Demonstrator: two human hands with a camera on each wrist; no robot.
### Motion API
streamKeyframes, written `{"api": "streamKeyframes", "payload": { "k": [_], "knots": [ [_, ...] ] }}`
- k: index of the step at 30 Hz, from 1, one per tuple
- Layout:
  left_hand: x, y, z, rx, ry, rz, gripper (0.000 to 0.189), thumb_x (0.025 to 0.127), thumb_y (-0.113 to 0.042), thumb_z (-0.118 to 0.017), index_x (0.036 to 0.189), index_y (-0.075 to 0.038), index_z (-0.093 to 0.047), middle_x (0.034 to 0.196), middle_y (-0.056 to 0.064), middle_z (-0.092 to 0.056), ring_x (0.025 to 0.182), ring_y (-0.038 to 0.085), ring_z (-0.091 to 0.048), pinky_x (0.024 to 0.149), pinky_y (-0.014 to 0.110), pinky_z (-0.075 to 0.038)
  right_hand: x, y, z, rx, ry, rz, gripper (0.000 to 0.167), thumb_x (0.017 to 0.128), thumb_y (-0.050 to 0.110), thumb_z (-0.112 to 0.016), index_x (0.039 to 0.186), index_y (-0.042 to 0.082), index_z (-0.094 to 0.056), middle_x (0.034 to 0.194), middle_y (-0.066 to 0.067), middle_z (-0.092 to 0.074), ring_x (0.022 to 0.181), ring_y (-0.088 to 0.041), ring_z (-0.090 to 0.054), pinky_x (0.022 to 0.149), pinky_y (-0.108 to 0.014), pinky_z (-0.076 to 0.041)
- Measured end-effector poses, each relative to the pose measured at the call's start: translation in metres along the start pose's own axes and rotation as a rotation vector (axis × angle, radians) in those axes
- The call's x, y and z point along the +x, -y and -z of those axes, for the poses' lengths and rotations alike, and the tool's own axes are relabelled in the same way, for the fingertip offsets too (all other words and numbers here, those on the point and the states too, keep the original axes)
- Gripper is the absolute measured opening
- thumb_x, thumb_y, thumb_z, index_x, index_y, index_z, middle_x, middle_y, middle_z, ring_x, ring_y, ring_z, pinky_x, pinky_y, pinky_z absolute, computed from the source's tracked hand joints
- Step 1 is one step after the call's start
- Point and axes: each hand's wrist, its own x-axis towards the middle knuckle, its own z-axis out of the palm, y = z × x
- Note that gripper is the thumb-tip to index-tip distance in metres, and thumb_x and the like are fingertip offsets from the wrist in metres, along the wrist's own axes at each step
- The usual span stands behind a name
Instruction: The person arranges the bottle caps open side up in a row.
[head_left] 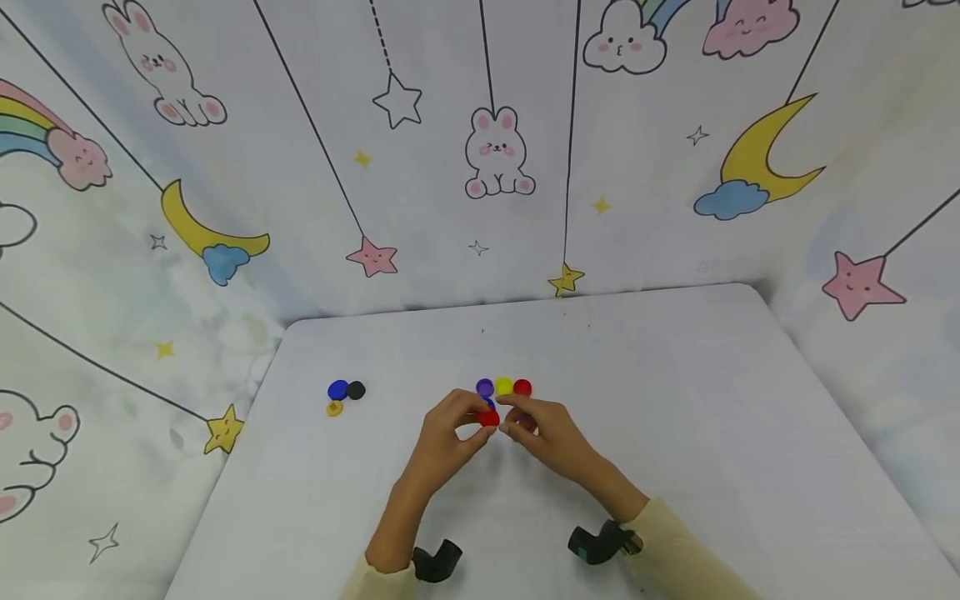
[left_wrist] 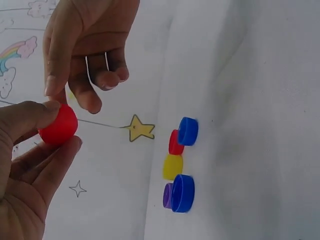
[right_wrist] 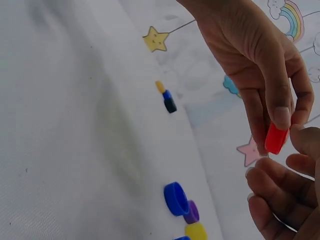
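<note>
My left hand pinches a red bottle cap between thumb and fingertips, above the white table. In the left wrist view the round red cap is up off the surface. The right hand is just right of it, thumb and index fingertips close to the cap and the other fingers loosely bent. Behind the hands, a purple cap, a yellow cap and another red cap lie in a row. Two blue caps, one the near blue cap, lie on the hands' side of that row, partly hidden in the head view.
On the table's left lie a blue cap, a black cap and a small yellow cap, close together. A cloth wall with cartoon prints rises behind the table. Dark wrist devices sit by both sleeves.
</note>
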Motion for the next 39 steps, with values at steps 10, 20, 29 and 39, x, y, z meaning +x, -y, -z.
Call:
{"api": "streamKeyframes", "payload": {
  "k": [10,20,29,39],
  "knots": [
    [0.000,0.002,-0.004,-0.117,-0.017,-0.008,0.032,0.079,-0.003,-0.079,0.108,-0.013,-0.068,0.106,0.000,-0.070,0.093,0.015,-0.068,0.082,0.029,-0.058,0.002,-0.001,0.008,0.068,-0.031,0.056,0.036,0.085,0.009,-0.076,0.118,0.004,-0.067,0.091,-0.001,-0.072,0.076,-0.007,-0.065,0.071,-0.024,-0.057],
    [0.000,0.006,-0.012,-0.094,0.009,0.052,0.020,0.079,-0.001,-0.079,0.096,-0.009,-0.070,0.103,0.001,-0.062,0.094,0.013,-0.067,0.081,0.020,-0.056,0.003,-0.008,0.007,0.037,-0.006,0.023,0.035,0.082,0.010,-0.079,0.114,0.004,-0.069,0.091,-0.001,-0.072,0.074,-0.005,-0.063,0.070,-0.023,-0.057],
    [0.000,0.013,-0.017,0.048,-0.004,-0.048,0.022,0.076,-0.001,-0.082,0.091,-0.010,-0.069,0.102,-0.001,-0.065,0.087,0.011,-0.062,0.076,0.022,-0.056,0.004,-0.015,0.004,-0.008,-0.012,-0.007,0.033,0.080,0.010,-0.080,0.111,0.004,-0.070,0.088,0.000,-0.071,0.073,-0.005,-0.062,0.069,-0.021,-0.056],
    [0.003,0.030,-0.028,0.148,-0.040,-0.084,0.021,0.074,-0.004,-0.084,0.086,-0.013,-0.070,0.101,-0.002,-0.068,0.093,0.014,-0.062,0.083,0.025,-0.050,0.010,-0.028,0.000,-0.077,-0.026,0.000,0.031,0.079,0.010,-0.081,0.107,0.004,-0.071,0.075,0.005,-0.062,0.069,-0.005,-0.056,0.063,-0.018,-0.053]
  ]
}}
